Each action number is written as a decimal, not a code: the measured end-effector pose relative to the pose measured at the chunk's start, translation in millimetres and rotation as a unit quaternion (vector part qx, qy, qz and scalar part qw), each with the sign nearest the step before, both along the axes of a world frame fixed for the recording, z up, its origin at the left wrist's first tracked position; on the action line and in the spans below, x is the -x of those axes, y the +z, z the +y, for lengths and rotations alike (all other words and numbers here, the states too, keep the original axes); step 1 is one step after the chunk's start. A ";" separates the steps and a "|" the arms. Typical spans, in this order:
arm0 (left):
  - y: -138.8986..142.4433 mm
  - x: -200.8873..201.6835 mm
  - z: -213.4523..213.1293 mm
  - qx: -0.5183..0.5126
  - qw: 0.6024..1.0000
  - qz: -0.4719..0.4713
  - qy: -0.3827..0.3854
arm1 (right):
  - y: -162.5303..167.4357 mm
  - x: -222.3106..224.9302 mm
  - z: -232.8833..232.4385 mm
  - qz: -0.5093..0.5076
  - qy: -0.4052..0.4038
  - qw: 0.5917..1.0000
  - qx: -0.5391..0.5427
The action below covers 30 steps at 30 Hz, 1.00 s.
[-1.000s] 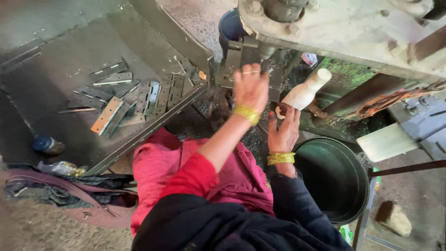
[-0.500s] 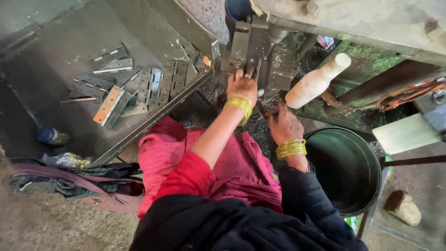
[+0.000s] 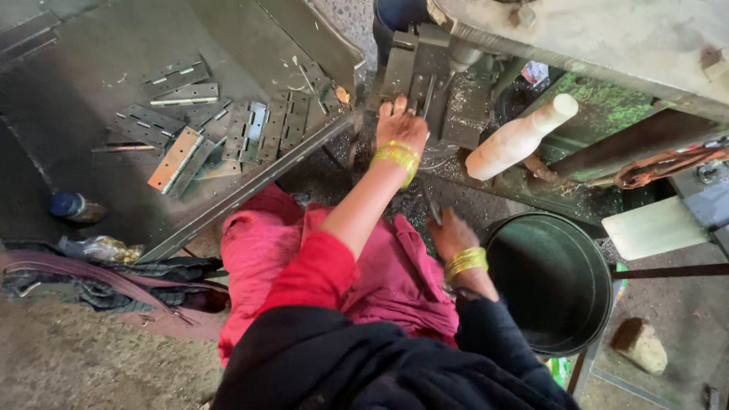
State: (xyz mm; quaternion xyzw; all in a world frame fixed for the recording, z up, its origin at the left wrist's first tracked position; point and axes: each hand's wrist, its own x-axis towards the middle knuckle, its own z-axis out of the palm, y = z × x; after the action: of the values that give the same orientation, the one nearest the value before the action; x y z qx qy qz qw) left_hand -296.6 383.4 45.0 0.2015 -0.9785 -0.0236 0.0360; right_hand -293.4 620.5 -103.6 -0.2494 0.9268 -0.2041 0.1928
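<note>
My left hand [image 3: 400, 125], with yellow bangles at the wrist, reaches forward and lies with fingers spread against the dark metal block [image 3: 425, 72] of a press machine. My right hand [image 3: 453, 233], also bangled, is low by my pink-clad lap next to the black bucket [image 3: 600, 266]. Its fingers curl around a thin dark metal piece [image 3: 430, 203] that points up toward the machine. A pale wooden handle [image 3: 516, 140] sticks out of the machine to the right of my left hand, and neither hand touches it.
Several metal hinges [image 3: 262, 129] lie scattered on a dark sloping metal tray [image 3: 76, 99] at left, with a long metal edge [image 3: 250, 186] along it. A blue bottle [image 3: 72, 205], bundled cloth [image 3: 99, 281] and a stone [image 3: 642, 345] lie on the ground.
My left hand has moved forward onto the machine's block. My right hand has dropped from beside the wooden handle to my lap by the bucket.
</note>
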 end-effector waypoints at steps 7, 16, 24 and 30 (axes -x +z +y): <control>-24.9 19.5 -5.0 0.034 0.996 0.077 0.043 | -37.3 -27.8 2.3 0.008 0.009 0.998 0.069; -1.2 36.4 -1.5 -0.007 0.998 0.021 0.053 | 3.1 -3.1 -1.1 -0.007 -0.013 0.999 0.029; -21.0 41.0 -19.5 -0.052 0.989 0.125 0.064 | -3.2 -25.4 -4.0 0.003 0.000 0.995 0.098; 4.6 59.5 -20.5 -0.011 0.997 -0.056 0.052 | 6.7 -12.1 1.0 0.015 -0.001 1.000 0.015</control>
State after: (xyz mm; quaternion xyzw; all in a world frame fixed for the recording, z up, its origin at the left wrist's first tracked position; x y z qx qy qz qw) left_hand -356.0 362.9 49.6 0.2535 -0.9669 -0.0209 -0.0203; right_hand -281.3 621.5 -96.9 -0.2544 0.9267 -0.2145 0.1748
